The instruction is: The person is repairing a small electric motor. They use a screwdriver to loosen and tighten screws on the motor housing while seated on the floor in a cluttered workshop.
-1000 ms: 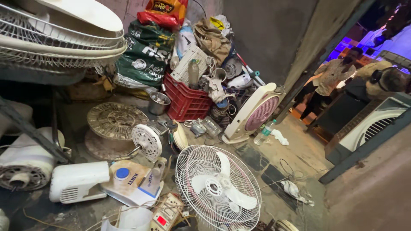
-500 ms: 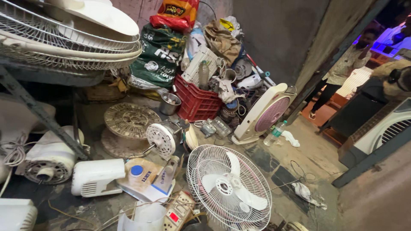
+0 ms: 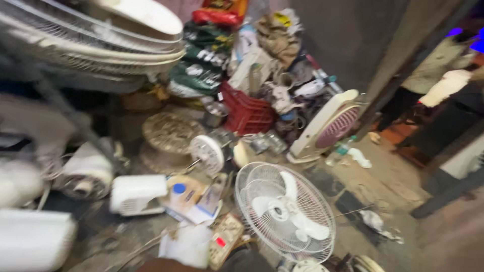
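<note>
Looking down, we see neither of our hands in frame, so their state is unknown. Nearest us, bottom centre: white table fan (image 3: 285, 212) lying face-up on the floor (image 3: 383, 176), untouched. Left of it, white motor housing (image 3: 137, 193); red crate (image 3: 248, 114) upper centre. Nothing picked up yet.

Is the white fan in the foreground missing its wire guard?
No, the white fan has its round wire guard fitted over the blades, lying face up among the clutter on the floor.
</note>
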